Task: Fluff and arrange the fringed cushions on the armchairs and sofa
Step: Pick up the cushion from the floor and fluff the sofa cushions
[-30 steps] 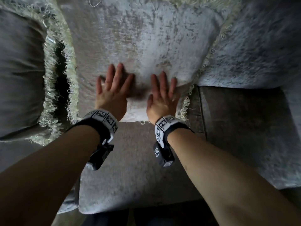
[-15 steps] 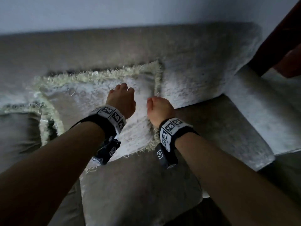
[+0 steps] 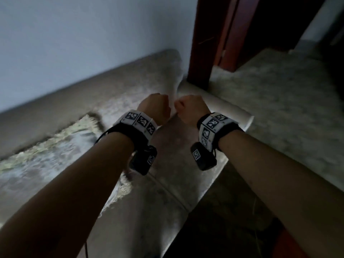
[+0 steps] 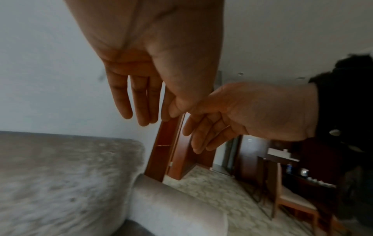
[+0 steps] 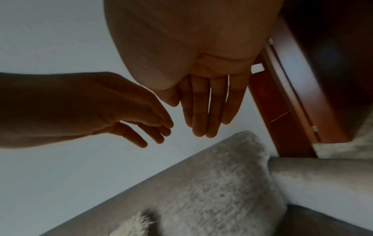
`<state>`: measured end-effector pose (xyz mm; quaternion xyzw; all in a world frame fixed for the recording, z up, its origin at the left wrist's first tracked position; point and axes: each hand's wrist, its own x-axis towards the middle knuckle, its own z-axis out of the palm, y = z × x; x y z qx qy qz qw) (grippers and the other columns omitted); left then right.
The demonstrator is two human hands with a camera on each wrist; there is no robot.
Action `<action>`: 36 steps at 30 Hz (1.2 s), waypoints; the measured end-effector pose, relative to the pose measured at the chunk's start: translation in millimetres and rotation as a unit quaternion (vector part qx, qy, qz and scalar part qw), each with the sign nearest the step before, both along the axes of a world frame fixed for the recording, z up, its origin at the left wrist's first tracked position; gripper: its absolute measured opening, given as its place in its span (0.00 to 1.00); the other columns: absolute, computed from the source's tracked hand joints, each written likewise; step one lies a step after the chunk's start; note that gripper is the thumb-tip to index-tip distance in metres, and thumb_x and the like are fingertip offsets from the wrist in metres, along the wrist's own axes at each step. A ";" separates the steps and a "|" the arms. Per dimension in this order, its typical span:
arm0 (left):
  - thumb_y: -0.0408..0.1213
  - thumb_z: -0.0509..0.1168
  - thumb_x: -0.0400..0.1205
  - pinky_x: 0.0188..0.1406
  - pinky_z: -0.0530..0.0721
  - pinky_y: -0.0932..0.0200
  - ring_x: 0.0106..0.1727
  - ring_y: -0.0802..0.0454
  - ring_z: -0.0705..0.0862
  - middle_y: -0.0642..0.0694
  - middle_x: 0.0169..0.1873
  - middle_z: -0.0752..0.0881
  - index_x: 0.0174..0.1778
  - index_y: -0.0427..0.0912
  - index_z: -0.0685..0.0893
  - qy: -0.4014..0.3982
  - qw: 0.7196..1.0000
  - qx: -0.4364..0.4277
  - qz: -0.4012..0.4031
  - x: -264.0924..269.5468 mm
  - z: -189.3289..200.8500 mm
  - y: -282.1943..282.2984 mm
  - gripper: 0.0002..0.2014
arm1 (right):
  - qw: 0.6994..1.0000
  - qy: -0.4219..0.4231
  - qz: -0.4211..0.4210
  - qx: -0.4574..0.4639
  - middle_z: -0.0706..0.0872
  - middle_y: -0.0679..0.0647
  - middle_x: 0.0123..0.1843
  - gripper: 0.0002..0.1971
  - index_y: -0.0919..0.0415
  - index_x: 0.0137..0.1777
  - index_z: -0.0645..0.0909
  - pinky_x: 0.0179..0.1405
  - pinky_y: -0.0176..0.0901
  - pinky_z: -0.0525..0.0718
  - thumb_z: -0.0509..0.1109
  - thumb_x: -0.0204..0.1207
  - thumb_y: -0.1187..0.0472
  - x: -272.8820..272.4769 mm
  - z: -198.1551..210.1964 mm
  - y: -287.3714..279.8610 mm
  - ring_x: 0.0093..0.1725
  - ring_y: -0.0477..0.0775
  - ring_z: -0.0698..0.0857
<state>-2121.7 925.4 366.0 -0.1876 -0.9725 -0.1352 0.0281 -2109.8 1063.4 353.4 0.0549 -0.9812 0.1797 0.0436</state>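
I am looking down at both hands hanging in the air over the sofa (image 3: pixel 141 183), side by side near the middle of the head view and touching nothing. My left hand (image 3: pixel 155 108) is showing its back there; the left wrist view shows its fingers (image 4: pixel 139 102) hanging long and relaxed, so that grip is wide and holding nothing. My right hand (image 3: pixel 191 108) is likewise slack, its fingers (image 5: pixel 203 108) pointing down and loosely together, grip wide and empty.

The fringed cushion (image 3: pixel 46 157) is lying at the lower left of the head view, leaning on the sofa back, its pale fringe running along the upper edge and down past my left forearm. It is blurred. Neither hand is touching it.

The sofa armrest (image 3: pixel 223 107) is sitting just beyond the right hand, right of centre. A dark red wooden door frame (image 3: pixel 204 43) is standing at the upper right, with pale patterned carpet (image 3: pixel 279 99) spreading beside it. A light wall (image 3: pixel 83 34) is filling the upper left.
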 end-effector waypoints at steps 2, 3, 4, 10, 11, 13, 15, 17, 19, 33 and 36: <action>0.40 0.60 0.83 0.56 0.80 0.48 0.61 0.34 0.83 0.34 0.59 0.85 0.58 0.35 0.84 -0.022 0.998 -0.028 -0.042 1.3 1.4 64.6 0.15 | 0.999 0.015 -0.048 -0.019 0.88 0.69 0.45 0.21 0.64 0.30 0.81 0.39 0.48 0.71 0.57 0.82 0.55 13.9 3.0 56.4 0.45 0.65 0.84; 0.40 0.58 0.84 0.58 0.79 0.48 0.62 0.34 0.82 0.34 0.60 0.85 0.59 0.35 0.83 -0.030 0.996 -0.053 -0.068 2.0 0.4 98.6 0.15 | 0.997 0.018 -0.073 -0.020 0.87 0.70 0.46 0.21 0.68 0.36 0.84 0.40 0.49 0.73 0.58 0.82 0.56 20.4 3.5 84.2 0.47 0.67 0.85; 0.38 0.56 0.85 0.58 0.79 0.48 0.63 0.34 0.82 0.34 0.61 0.84 0.60 0.34 0.82 -0.038 0.992 -0.072 -0.099 4.7 -1.6 132.2 0.15 | 0.995 0.015 -0.096 -0.019 0.87 0.70 0.47 0.20 0.70 0.40 0.85 0.40 0.49 0.72 0.58 0.83 0.56 28.5 4.3 110.8 0.48 0.67 0.85; 0.37 0.56 0.83 0.56 0.80 0.50 0.58 0.36 0.84 0.35 0.55 0.87 0.53 0.33 0.85 -0.042 0.965 -0.086 -0.245 21.0 -8.5 309.8 0.15 | 0.971 -0.025 -0.236 0.021 0.87 0.68 0.50 0.22 0.68 0.47 0.85 0.44 0.46 0.76 0.54 0.82 0.55 71.8 -5.9 271.8 0.53 0.67 0.86; 0.38 0.56 0.83 0.55 0.80 0.50 0.57 0.37 0.85 0.36 0.54 0.88 0.51 0.35 0.86 -0.037 0.961 -0.078 -0.261 22.2 -10.2 335.6 0.15 | 0.967 -0.032 -0.251 0.035 0.87 0.68 0.52 0.22 0.69 0.50 0.85 0.46 0.47 0.77 0.53 0.83 0.55 79.4 -7.0 296.9 0.54 0.67 0.86; 0.38 0.57 0.82 0.51 0.82 0.52 0.54 0.38 0.86 0.37 0.51 0.89 0.48 0.36 0.86 -0.041 0.954 -0.060 -0.291 26.4 -9.5 385.6 0.14 | 0.956 -0.056 -0.279 0.067 0.87 0.67 0.55 0.22 0.69 0.55 0.84 0.48 0.48 0.78 0.51 0.85 0.57 93.2 -8.0 343.5 0.57 0.67 0.85; 0.37 0.58 0.80 0.45 0.81 0.54 0.49 0.38 0.86 0.37 0.47 0.89 0.43 0.36 0.86 -0.045 0.943 -0.050 -0.326 25.8 -12.8 433.0 0.12 | 0.943 -0.062 -0.319 0.070 0.85 0.66 0.59 0.20 0.68 0.61 0.82 0.49 0.48 0.78 0.51 0.86 0.59 105.4 -10.7 384.4 0.58 0.67 0.84; 0.38 0.59 0.80 0.40 0.78 0.56 0.42 0.40 0.83 0.37 0.42 0.88 0.35 0.39 0.81 -0.054 0.931 -0.059 -0.357 24.3 -16.9 478.4 0.11 | 0.929 -0.090 -0.357 0.049 0.84 0.65 0.60 0.18 0.68 0.64 0.79 0.49 0.51 0.80 0.52 0.85 0.63 115.3 -16.5 420.6 0.58 0.68 0.84; 0.37 0.59 0.80 0.38 0.75 0.56 0.38 0.40 0.80 0.37 0.37 0.84 0.30 0.40 0.77 -0.057 0.917 -0.071 -0.389 20.5 -21.4 525.0 0.12 | 0.908 -0.108 -0.404 0.025 0.85 0.65 0.60 0.17 0.69 0.64 0.79 0.49 0.52 0.81 0.52 0.85 0.64 120.6 -22.8 457.0 0.57 0.68 0.85; 0.35 0.63 0.79 0.51 0.85 0.51 0.51 0.35 0.87 0.34 0.48 0.89 0.46 0.34 0.89 -0.077 0.779 -0.054 -0.620 58.8 -22.0 855.2 0.11 | 0.668 -0.087 -0.727 -0.135 0.87 0.64 0.54 0.15 0.65 0.48 0.83 0.38 0.43 0.71 0.57 0.81 0.57 212.3 -52.9 698.6 0.51 0.64 0.84; 0.34 0.63 0.79 0.52 0.84 0.52 0.52 0.36 0.87 0.35 0.49 0.90 0.45 0.36 0.89 -0.090 0.744 -0.030 -0.661 99.8 -22.0 908.8 0.10 | 0.595 -0.044 -0.792 -0.128 0.87 0.65 0.54 0.18 0.65 0.52 0.84 0.42 0.43 0.75 0.56 0.82 0.55 263.9 -43.1 738.7 0.55 0.65 0.85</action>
